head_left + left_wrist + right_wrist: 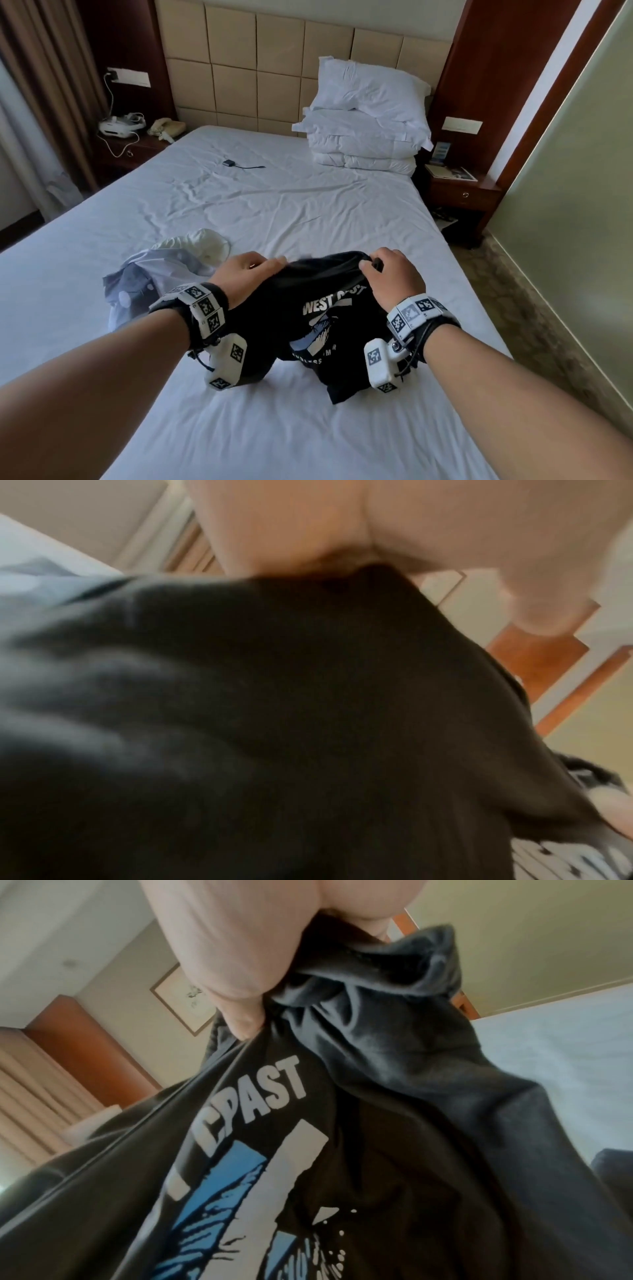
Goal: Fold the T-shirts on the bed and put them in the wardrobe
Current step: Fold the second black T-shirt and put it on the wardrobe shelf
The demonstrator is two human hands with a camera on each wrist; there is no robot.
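- The left hand (247, 274) and the right hand (394, 274) each hold the upper edge of a black T-shirt (318, 329), lifted above the near part of the bed (274, 205); its lower folds touch the sheet
- The right hand has its thumb and fingers closed tight on a bunch of cloth, plain in the right wrist view; the print faces the person
- The left hand lies over the top edge with thumb and forefinger reaching along it; the left wrist view is blurred, yet the cloth seems caught under the palm, so I judge it a grip and not a mere touch
- Holding it by two points near the top lets the shirt hang and open out, which I take as the start of spreading it flat for folding; no fold is made yet
- A pale crumpled shirt (150, 277) and a white garment (202, 245) lie just beyond the left hand, still unfolded
- Open sheet runs ahead and to the right, so the black shirt has room to be laid flat there; the right edge of the bed is near the right wrist
- A small dark gadget with a cord (229, 163) lies well apart towards the headboard, and stacked pillows (366, 130) fill the far right corner
- The wardrobe is not in view
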